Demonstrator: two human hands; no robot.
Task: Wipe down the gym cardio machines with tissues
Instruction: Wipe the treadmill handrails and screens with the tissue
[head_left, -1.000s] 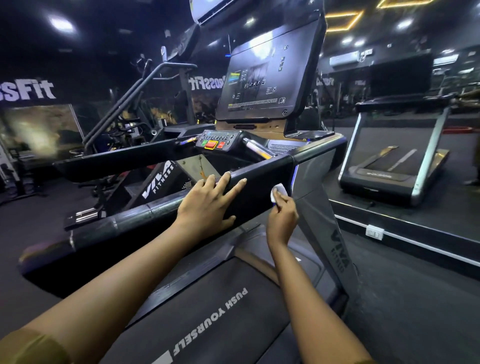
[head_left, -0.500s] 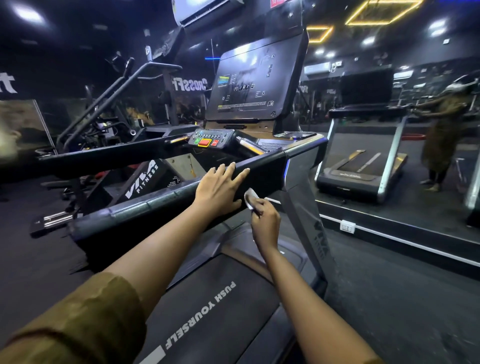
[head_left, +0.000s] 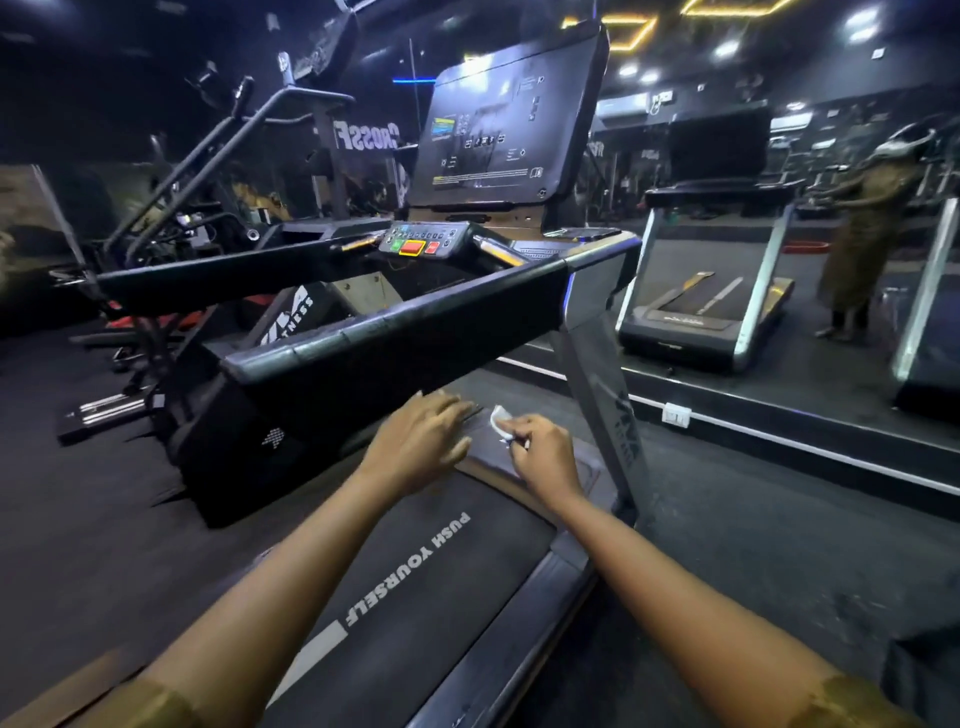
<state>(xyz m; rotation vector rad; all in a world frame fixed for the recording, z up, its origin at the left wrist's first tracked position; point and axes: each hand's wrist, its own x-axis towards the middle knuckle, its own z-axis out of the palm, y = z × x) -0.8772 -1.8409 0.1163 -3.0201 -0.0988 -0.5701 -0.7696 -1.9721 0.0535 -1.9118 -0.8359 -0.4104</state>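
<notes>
A black treadmill fills the head view; its right handrail (head_left: 395, 332) runs across the middle and its belt (head_left: 415, 577) reads "PUSH YOURSELF". My right hand (head_left: 540, 457) pinches a small crumpled white tissue (head_left: 501, 418) below the handrail, above the front of the deck. My left hand (head_left: 421, 441) hovers just left of it with relaxed, loosely bent fingers, holding nothing and off the rail. The console screen (head_left: 509, 124) and its button panel (head_left: 421, 244) stand behind.
The grey right upright (head_left: 597, 384) stands close beside my right hand. A mirror wall on the right shows a second treadmill (head_left: 711, 291) and a reflected person (head_left: 867, 228). A wall socket (head_left: 677, 414) sits low on the ledge. Other gym machines (head_left: 208, 171) crowd the left.
My left hand came off the handrail and dropped below it. My right hand with the tissue also lowered away from the rail's side, toward the deck. The camera shifted left.
</notes>
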